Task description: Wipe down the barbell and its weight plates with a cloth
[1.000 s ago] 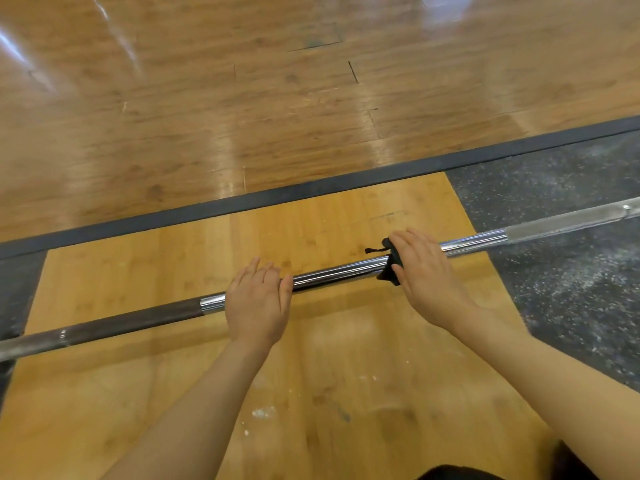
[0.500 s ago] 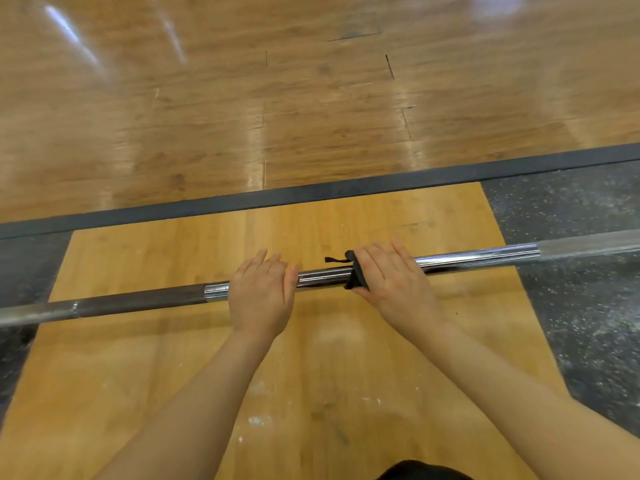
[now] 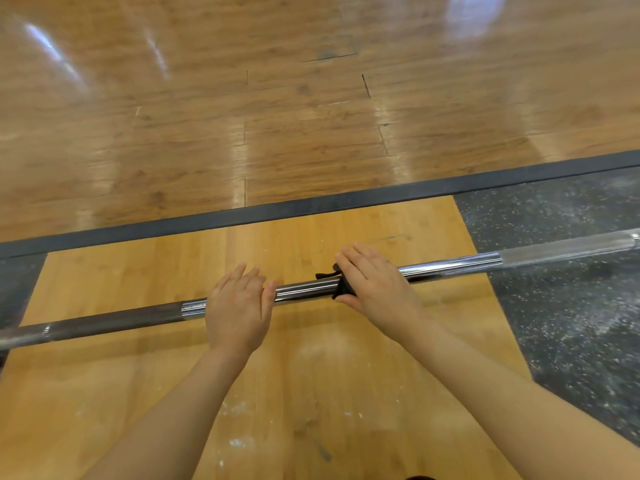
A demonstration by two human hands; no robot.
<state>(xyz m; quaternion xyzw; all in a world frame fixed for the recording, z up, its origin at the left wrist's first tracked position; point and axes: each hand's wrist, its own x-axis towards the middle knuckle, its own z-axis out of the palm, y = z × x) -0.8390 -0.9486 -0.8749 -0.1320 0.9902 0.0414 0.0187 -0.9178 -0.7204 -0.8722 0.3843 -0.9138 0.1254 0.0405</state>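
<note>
The barbell [image 3: 304, 292] lies across a wooden platform, running from lower left to upper right, with a shiny chrome middle and duller ends. My left hand [image 3: 239, 306] rests on top of the bar with its fingers laid straight over it. A short way to the right, my right hand [image 3: 379, 292] grips a black cloth [image 3: 343, 289] wrapped round the chrome part, fingers over the top and thumb below. Only the cloth's left edge and a loose tail show. No weight plates are in view.
The light wooden platform [image 3: 311, 393] carries white chalk marks near me. Speckled black rubber flooring [image 3: 561, 306] lies to the right, with a sliver at the far left. A dark border strip [image 3: 311, 206] separates the platform from glossy wood floor [image 3: 277, 116] beyond.
My right hand slid the cloth left along the bar, closing much of the gap to my left hand, then held about there. My left hand stayed on the bar.
</note>
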